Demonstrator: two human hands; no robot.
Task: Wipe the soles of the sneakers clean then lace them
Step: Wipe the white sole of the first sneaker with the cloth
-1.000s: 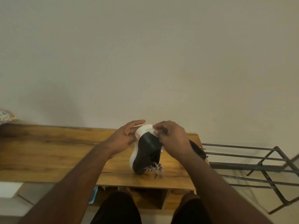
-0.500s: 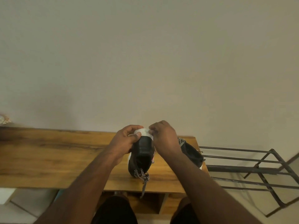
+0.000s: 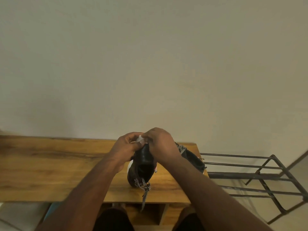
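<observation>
left hand [image 3: 126, 148]: curled round the upper end of the sneaker [image 3: 141, 165], thumb on it
right hand [image 3: 160, 144]: pinching something white [image 3: 140, 139] against the same end; can't tell what
sneaker: propped on table [image 3: 50, 167], lace [image 3: 145, 189] dangling over the front edge
second sneaker [image 3: 191, 158]: on table behind right wrist
rack [image 3: 260, 175]: right of table

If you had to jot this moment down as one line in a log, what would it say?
phase: wiping | left hand: grips sneaker | right hand: presses white wipe on sole | second sneaker: on table

Wooden table [image 3: 50, 167]: black sneaker [image 3: 141, 167] standing on it, second sneaker [image 3: 191, 157] at right edge.
</observation>
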